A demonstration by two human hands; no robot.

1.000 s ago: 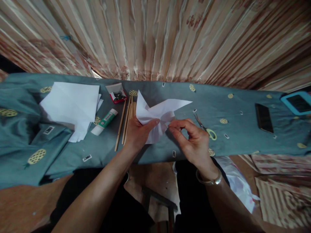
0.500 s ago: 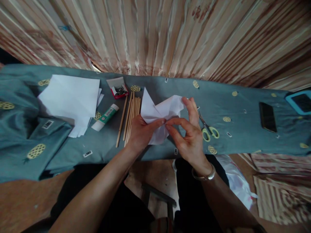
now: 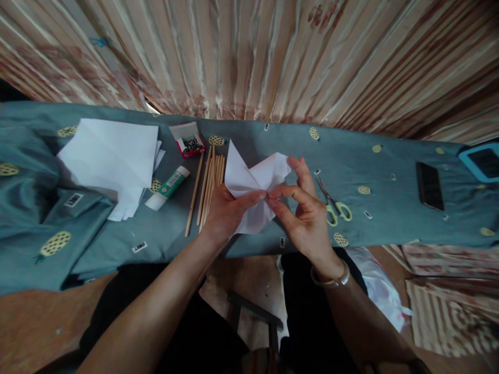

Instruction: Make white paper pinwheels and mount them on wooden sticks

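A folded white paper pinwheel (image 3: pixel 244 174), its points spread outward, is held over the cloth in front of me. My left hand (image 3: pixel 228 213) grips it from the left, thumb pressed on its centre, with the other fingers hidden behind the paper. My right hand (image 3: pixel 302 208) meets that thumb at the centre, thumb and index finger pinched together there. Whatever sits between those two fingertips is too small to make out. The right hand's other fingers are raised near the paper's right point.
Wooden sticks (image 3: pixel 210 184) lie left of the pinwheel, beside a glue stick (image 3: pixel 167 188) and an open box of metal pins (image 3: pixel 189 141). White sheets (image 3: pixel 113 156) are at the left. Scissors (image 3: pixel 334 205), a phone (image 3: pixel 429 185) and a blue-framed device (image 3: pixel 483 162) lie rightward on the cloth.
The right hand's raised fingers have eased back slightly from the paper's right point. The paper has opened a little at its lower side; both hands stay at the centre.
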